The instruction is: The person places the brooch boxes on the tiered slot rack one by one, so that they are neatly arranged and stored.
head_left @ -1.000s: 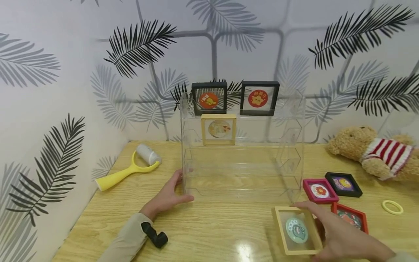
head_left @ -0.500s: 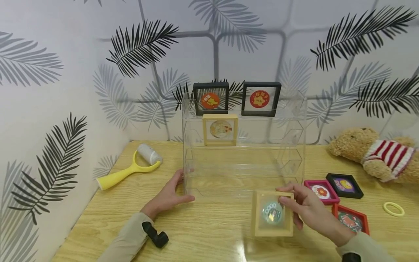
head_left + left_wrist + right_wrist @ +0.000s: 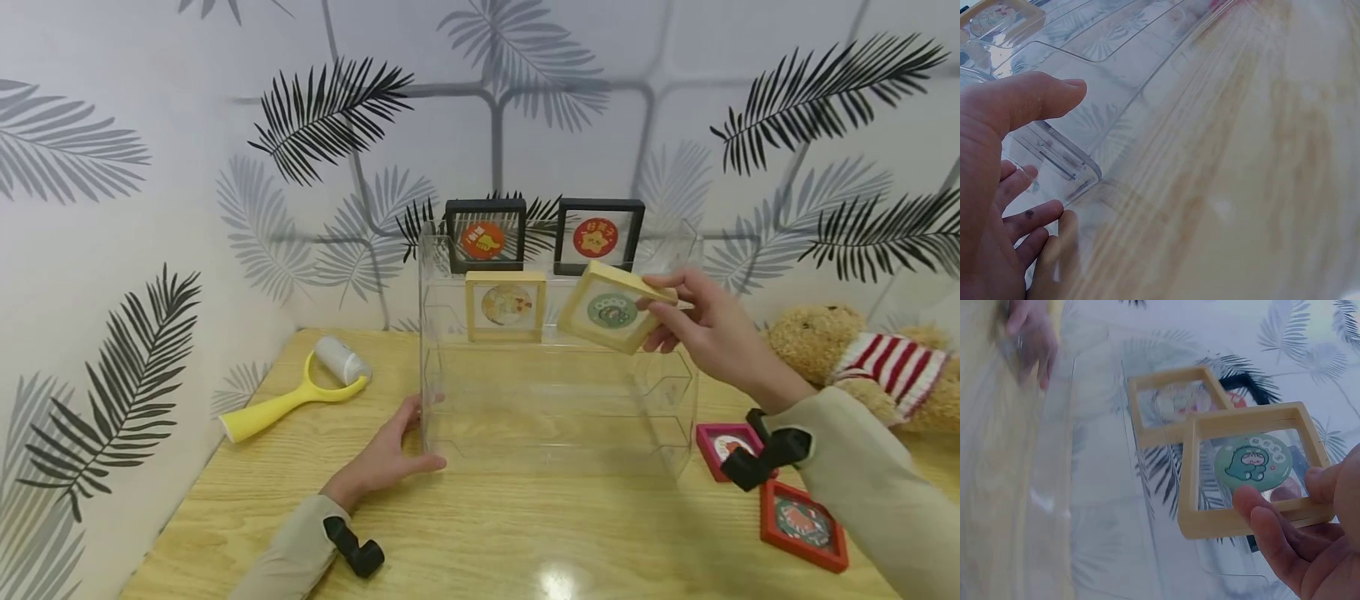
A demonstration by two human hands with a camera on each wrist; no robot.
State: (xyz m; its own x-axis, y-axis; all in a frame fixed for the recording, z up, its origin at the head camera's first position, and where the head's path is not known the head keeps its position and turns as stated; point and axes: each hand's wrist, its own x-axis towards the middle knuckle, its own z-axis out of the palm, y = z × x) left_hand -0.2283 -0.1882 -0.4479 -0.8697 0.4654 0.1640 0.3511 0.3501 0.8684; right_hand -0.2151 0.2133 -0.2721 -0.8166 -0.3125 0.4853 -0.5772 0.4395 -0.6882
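Note:
A clear tiered display rack [image 3: 558,388] stands on the wooden table against the wall. My right hand [image 3: 708,337] pinches a cream-yellow display frame [image 3: 577,310] by its right edge, tilted, in front of the rack's second tier. The right wrist view shows a green cartoon badge [image 3: 1254,464] inside it. To its left on that tier stands another yellow frame [image 3: 506,277]; two black frames, one with an orange-red badge [image 3: 482,242], stand on the top tier. My left hand [image 3: 386,457] rests at the rack's lower left side, fingers touching it, thumb extended in front.
A red frame [image 3: 802,525] and a pink frame [image 3: 731,446] lie at the right, the pink one partly behind my right wrist camera. A teddy bear [image 3: 888,367] lies behind my forearm. At the left is a yellow-handled lint roller [image 3: 281,408].
My right hand has carried the yellow frame from the table at the right, leftward and then up to the rack's second tier, tilting it. The left hand has stayed at the rack.

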